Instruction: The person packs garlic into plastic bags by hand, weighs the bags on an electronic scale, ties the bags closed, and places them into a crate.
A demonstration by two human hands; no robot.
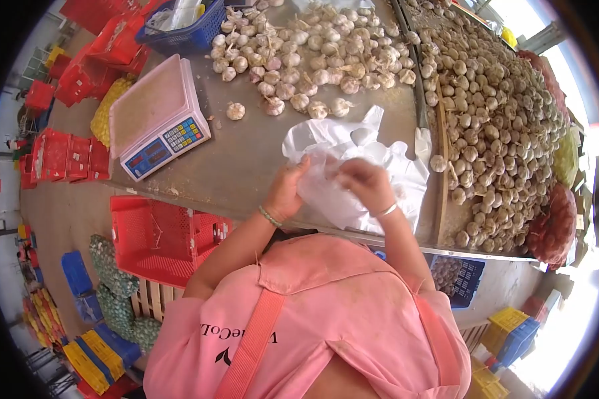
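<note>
Just right of the frame's centre, a white plastic bag (pixel 319 196) lies crumpled over the tabletop (pixel 246 149). The left hand (pixel 287 191) pinches its edge; the right hand (pixel 366 184) blurs against it — I can't tell its grip. Upper left, a blue basket (pixel 183 41) holds white plastic — lower right, a blue crate (pixel 471 276) holds bulbs.

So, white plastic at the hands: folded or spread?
Spread loosely: the white plastic lies wrinkled, edges uneven, at the left hand and right hand.
</note>
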